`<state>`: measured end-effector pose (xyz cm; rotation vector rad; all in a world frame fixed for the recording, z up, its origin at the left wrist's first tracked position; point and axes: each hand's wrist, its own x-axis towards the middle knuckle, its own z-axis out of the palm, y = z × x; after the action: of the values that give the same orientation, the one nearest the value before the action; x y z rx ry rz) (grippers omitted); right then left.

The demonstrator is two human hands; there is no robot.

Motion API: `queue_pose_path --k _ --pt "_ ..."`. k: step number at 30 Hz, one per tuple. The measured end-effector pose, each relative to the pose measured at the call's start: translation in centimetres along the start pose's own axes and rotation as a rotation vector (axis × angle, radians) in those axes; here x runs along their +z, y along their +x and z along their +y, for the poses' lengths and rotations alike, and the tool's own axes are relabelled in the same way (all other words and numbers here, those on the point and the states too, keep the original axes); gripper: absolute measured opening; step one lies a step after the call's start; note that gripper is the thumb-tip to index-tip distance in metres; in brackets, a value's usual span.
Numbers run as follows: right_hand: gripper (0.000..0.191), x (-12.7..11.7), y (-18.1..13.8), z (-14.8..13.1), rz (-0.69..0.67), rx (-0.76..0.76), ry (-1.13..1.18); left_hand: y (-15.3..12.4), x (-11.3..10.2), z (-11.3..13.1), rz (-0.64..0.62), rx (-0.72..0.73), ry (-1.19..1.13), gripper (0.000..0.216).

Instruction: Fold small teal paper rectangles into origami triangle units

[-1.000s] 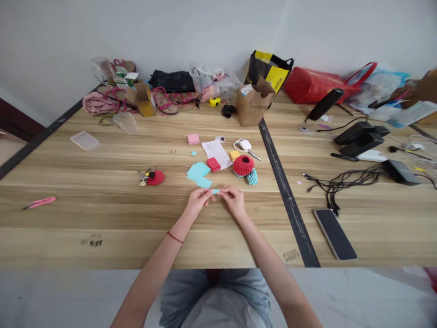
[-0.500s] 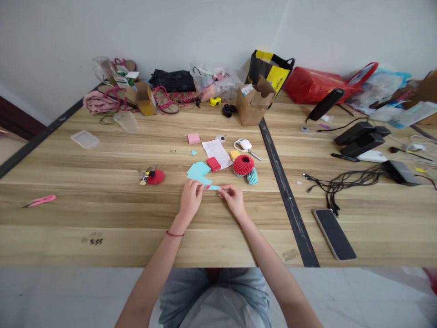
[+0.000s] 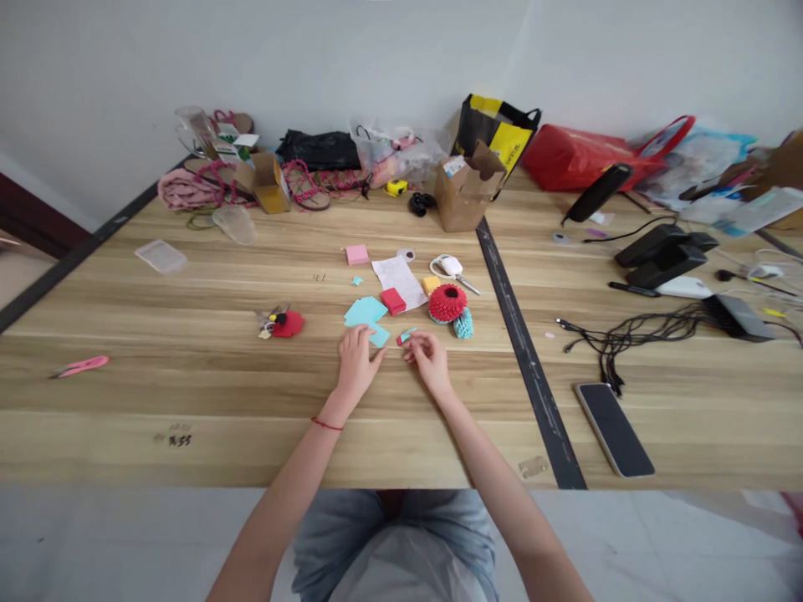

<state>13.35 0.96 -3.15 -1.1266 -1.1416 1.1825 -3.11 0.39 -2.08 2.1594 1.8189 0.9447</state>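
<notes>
My right hand (image 3: 429, 358) pinches a small folded piece of light blue paper (image 3: 406, 336) just above the wooden table (image 3: 188, 393). My left hand (image 3: 356, 361) lies on the table with its fingers on a loose light blue paper sheet (image 3: 379, 336), and a larger blue sheet (image 3: 364, 312) lies just beyond it. Past my hands sit a red paper block (image 3: 393, 301), a red folded-paper flower shape (image 3: 447, 303) and a small teal folded piece (image 3: 463, 323).
White scissors (image 3: 452, 269), a slip of white paper (image 3: 398, 280) and a pink note block (image 3: 357, 254) lie further back. A phone (image 3: 613, 429) and tangled black cables (image 3: 627, 334) lie at the right. A red keyring cluster (image 3: 281, 323) and pink cutter (image 3: 79, 366) lie left. Bags and boxes line the wall.
My hands have parted: the left let go of the small folded piece and moved onto the blue sheet, while the right carried the piece a little farther away.
</notes>
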Motion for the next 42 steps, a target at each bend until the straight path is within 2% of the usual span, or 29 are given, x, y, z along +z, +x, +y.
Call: queue_pose_path --k 10,15,20,24,30,38,42 --pt "0.026 -0.2 0.0 0.1 -0.090 -0.051 -0.205 0.1 0.1 0.0 -0.068 0.084 -0.026 0.023" --pt "0.029 0.0 -0.1 -0.4 -0.108 -0.140 -0.262 0.1 -0.4 0.5 -0.103 0.117 0.005 0.023" --pt "0.032 -0.4 0.0 -0.7 -0.193 -0.168 -0.296 0.0 -0.6 0.8 -0.132 0.153 0.035 0.025" --pt "0.034 -0.5 -0.1 -0.7 -0.236 -0.091 -0.294 0.0 -0.7 0.8 -0.145 0.162 0.048 0.024" --pt "0.045 0.2 -0.7 -1.2 -0.349 0.096 -0.134 -0.1 -0.6 0.2 -0.135 0.143 0.044 0.029" --pt "0.041 0.6 -0.5 -1.1 -0.282 0.136 -0.017 -0.1 -0.4 0.4 -0.016 0.220 -0.141 0.030" --pt "0.038 0.8 -0.6 -0.9 -0.261 0.083 -0.020 0.0 -0.5 1.0 -0.032 0.218 -0.268 0.032"
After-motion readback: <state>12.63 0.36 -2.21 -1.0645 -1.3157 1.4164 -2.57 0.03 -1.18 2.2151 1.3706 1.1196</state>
